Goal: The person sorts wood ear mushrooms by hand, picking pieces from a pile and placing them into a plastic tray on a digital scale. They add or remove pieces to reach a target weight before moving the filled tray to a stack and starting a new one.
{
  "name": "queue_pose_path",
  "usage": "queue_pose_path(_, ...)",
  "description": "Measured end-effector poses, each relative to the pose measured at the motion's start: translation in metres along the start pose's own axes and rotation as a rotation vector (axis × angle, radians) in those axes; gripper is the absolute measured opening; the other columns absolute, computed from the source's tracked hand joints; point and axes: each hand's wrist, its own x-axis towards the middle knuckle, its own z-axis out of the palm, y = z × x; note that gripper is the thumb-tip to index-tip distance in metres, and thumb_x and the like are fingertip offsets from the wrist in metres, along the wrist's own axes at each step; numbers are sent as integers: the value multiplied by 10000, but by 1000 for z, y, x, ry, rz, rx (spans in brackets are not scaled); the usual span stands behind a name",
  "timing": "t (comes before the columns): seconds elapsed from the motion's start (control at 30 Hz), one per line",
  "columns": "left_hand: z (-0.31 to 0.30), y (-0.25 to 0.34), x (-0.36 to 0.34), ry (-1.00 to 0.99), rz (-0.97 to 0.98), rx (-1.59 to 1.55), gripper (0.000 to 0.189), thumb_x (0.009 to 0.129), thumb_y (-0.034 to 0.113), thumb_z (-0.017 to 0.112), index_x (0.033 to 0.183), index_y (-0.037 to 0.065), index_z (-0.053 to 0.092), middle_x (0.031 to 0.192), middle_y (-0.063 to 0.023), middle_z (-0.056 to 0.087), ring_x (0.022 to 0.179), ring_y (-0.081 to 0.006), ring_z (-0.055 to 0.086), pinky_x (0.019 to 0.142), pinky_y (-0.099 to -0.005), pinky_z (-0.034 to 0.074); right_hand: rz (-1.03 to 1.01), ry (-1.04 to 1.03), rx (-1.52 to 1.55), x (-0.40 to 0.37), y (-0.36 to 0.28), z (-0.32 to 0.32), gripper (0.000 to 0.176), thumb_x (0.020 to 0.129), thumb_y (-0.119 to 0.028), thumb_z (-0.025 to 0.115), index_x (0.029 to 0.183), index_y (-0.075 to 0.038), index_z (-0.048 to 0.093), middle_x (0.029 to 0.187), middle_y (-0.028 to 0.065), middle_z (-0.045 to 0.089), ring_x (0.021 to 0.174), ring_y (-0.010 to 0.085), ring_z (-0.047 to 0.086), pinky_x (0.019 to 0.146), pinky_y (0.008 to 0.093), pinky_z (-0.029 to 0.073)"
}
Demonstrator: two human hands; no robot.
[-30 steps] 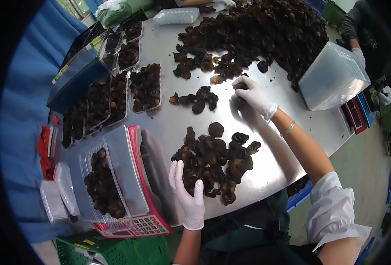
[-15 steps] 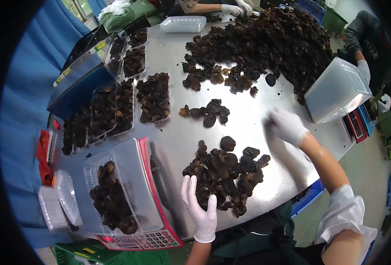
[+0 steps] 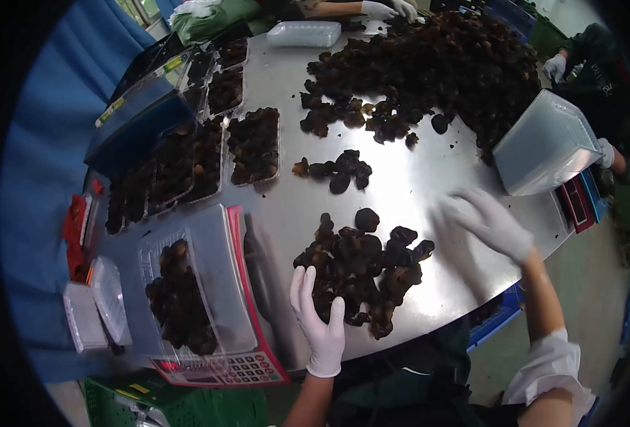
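Gloved in white, my left hand (image 3: 320,324) has its fingers spread against the left edge of a near pile of dark mushrooms (image 3: 361,267). My right hand (image 3: 491,222), also gloved, is over the metal table to the right of that pile, blurred, fingers stretched out and nothing in them. A smaller cluster of mushrooms (image 3: 340,171) lies farther back. On the left, a clear tray holding mushrooms (image 3: 180,299) rests on a scale with a red rim and keypad (image 3: 251,368).
A large mushroom heap (image 3: 443,71) covers the back. Filled trays (image 3: 254,146) line the left. Stacked clear containers (image 3: 546,146) stand at the right edge, an empty tray (image 3: 304,34) at the back. Co-workers' gloved hands (image 3: 390,10) show at the back and right.
My right hand has moved right, its fingers now more extended. My left hand stays beside the pile. The co-worker at right has shifted their hands. The view has moved slightly.
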Motion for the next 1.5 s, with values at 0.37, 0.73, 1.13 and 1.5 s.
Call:
queue_pose_path(0.37,3,-3,-5,68,-15,-86,581,933,135,616,1467,29,412,1496,-177,368,1404,-317,361,1166,-424,285,-457,56,-182,216,-95,134,421,863,-431,683,1123,-100,685,1176,136,618,1140,328,560,985,385,461)
queue_pose_path(0.73,20,-5,27,1,-19,38,472,1006,175,476,1436,-17,443,1475,-198,411,1416,-312,343,1180,-415,250,-451,-21,155,53,-23,81,642,941,-502,571,1425,-88,491,1411,205,495,1304,353,477,1110,442,380)
queue_pose_path(1.13,-18,21,-12,-33,-46,93,768,918,316,664,1519,6,300,1512,-202,330,1411,-348,337,1168,-463,277,-314,97,458,6,12,47,469,968,-326,588,1357,-66,551,1391,162,515,1297,297,496,1128,403,367)
queue_pose_path(1.5,33,52,-43,-278,-43,589,1148,708,250,831,1582,86,106,1272,-308,389,1107,-480,475,1015,-489,404,-480,-161,-32,-3,-36,86,974,604,-338,882,1446,-168,423,1329,235,484,1165,428,507,1018,451,447)
